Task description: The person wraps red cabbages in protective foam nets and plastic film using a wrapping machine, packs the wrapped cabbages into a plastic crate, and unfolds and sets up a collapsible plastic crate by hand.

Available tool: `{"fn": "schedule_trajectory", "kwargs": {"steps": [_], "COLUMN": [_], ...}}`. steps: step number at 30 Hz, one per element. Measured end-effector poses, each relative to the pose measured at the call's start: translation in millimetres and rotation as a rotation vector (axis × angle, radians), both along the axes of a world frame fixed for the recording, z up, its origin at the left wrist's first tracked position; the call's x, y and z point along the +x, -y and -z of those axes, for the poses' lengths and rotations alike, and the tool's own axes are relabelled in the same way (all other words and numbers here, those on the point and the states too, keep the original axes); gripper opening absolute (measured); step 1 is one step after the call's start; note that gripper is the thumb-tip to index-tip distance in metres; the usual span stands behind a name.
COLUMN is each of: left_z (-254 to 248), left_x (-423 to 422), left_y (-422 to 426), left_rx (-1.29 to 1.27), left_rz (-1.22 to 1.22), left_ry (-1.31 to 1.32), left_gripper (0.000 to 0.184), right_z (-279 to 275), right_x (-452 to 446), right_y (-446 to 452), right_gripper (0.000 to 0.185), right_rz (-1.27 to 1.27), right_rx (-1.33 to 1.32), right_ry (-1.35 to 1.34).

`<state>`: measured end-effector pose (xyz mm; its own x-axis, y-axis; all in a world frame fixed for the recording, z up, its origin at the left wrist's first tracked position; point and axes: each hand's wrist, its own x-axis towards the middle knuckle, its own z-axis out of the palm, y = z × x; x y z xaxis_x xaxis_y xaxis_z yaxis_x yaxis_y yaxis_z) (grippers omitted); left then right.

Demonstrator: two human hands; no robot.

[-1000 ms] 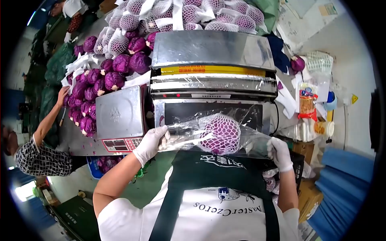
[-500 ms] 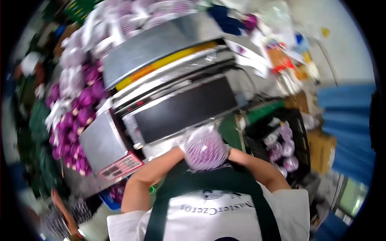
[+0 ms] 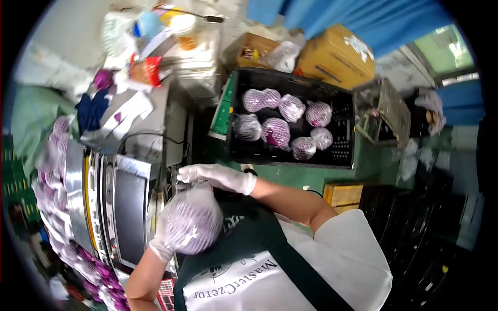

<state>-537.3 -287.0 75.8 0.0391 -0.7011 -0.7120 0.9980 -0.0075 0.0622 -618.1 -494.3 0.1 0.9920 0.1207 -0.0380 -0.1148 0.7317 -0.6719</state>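
A round red cabbage [image 3: 193, 222] in a white foam net and clear film is close against my apron. My left hand [image 3: 162, 236], in a white glove, holds it from the left side; the fingers are partly hidden behind it. Just beyond the cabbage, my gloved right hand [image 3: 220, 176] is stretched flat with its fingers pointing left. Whether its fingertips touch the film cannot be made out. Past my right hand lies a black crate [image 3: 290, 159] with several netted cabbages [image 3: 275, 132] in it.
The film-wrapping machine [image 3: 129, 207] stands to my left, with netted cabbages [image 3: 57, 199] piled behind it. Cardboard boxes [image 3: 334, 57] sit behind the crate. A wire cage [image 3: 384, 114] and stacked black crates [image 3: 404, 223] are at the right.
My view and body have turned right, from the wrapping machine towards the black crate. The cabbage has stayed near my apron. My right hand now shows stretched out beyond it.
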Motion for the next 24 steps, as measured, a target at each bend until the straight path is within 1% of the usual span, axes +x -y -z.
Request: {"fn": "schedule_trajectory", "kwargs": {"steps": [1, 2, 3, 4, 5, 6, 7, 8, 9, 10, 11, 12, 14, 15, 16, 18, 21, 22, 23, 24], "left_z": [37, 24, 22, 21, 29, 26, 44, 22, 29, 40, 24, 25, 33, 46, 46, 55, 46, 42, 39, 34], "left_x": [-7, -22, -36, -50, -62, -73, -86, -85, -93, -99, -87, -79, -62, -61, -53, -38, -19, -13, -5, 3], "left_y": [15, 62, 86, 117, 133, 155, 160, 170, 167, 166, 160, 152, 127, 111, 90, 48, -28, -52, -78, -106], "left_rx": [-0.096, 0.004, 0.096, 0.086, 0.133, 0.049, -0.034, -0.182, -0.271, -0.311, -0.273, -0.227, -0.077, -0.045, 0.032, 0.137, 0.229, 0.244, 0.276, 0.310], "left_rz": [0.020, 0.046, 0.164, 0.337, 0.536, 0.646, 0.615, 0.656, 0.609, 0.532, 0.556, 0.493, 0.362, 0.238, 0.185, 0.035, -0.178, -0.254, -0.315, -0.374], "left_ry": [0.012, 0.038, 0.193, 0.312, 0.348, 0.461, 0.524, 0.648, 0.783, 0.752, 0.655, 0.644, 0.708, 0.736, 0.784, 0.733, 0.802, 0.799, 0.849, 0.895], "left_gripper": [0.048, 0.043, 0.042, 0.047, 0.054, 0.062, 0.060, 0.061, 0.059, 0.050, 0.053, 0.050, 0.044, 0.041, 0.039, 0.039, 0.037, 0.038, 0.039, 0.040], "right_z": [1, 3, 4, 37, 53, 63, 72, 79, 87, 100, 112, 125, 146, 156, 161, 169, 171, 172, 194, 93], "right_x": [-15, -29, -42, -60, -82, -107, -124, -140, -156, -173, -186, -198, -207, -212, -208, -191, -131, -104, -74, 1], "right_y": [24, 48, 72, 101, 131, 154, 173, 187, 202, 215, 227, 238, 252, 257, 262, 268, 263, 260, 263, 182], "right_gripper": [0.048, 0.045, 0.042, 0.037, 0.037, 0.037, 0.038, 0.038, 0.038, 0.039, 0.039, 0.040, 0.041, 0.041, 0.042, 0.043, 0.046, 0.047, 0.047, 0.047], "right_rz": [0.022, 0.028, 0.023, 0.140, 0.214, 0.292, 0.348, 0.405, 0.470, 0.538, 0.597, 0.657, 0.729, 0.779, 0.802, 0.852, 0.796, 0.695, 0.531, 0.646], "right_rx": [-0.165, -0.332, -0.499, -0.481, -0.496, -0.539, -0.553, -0.544, -0.520, -0.483, -0.459, -0.446, -0.466, -0.479, -0.511, -0.539, -0.648, -0.812, -1.379, -0.447], "right_ry": [-0.004, -0.008, -0.005, 0.075, -0.001, -0.110, -0.245, -0.373, -0.486, -0.582, -0.667, -0.746, -0.856, -0.913, -0.938, -0.989, -0.888, -0.735, -0.253, -0.641]}}
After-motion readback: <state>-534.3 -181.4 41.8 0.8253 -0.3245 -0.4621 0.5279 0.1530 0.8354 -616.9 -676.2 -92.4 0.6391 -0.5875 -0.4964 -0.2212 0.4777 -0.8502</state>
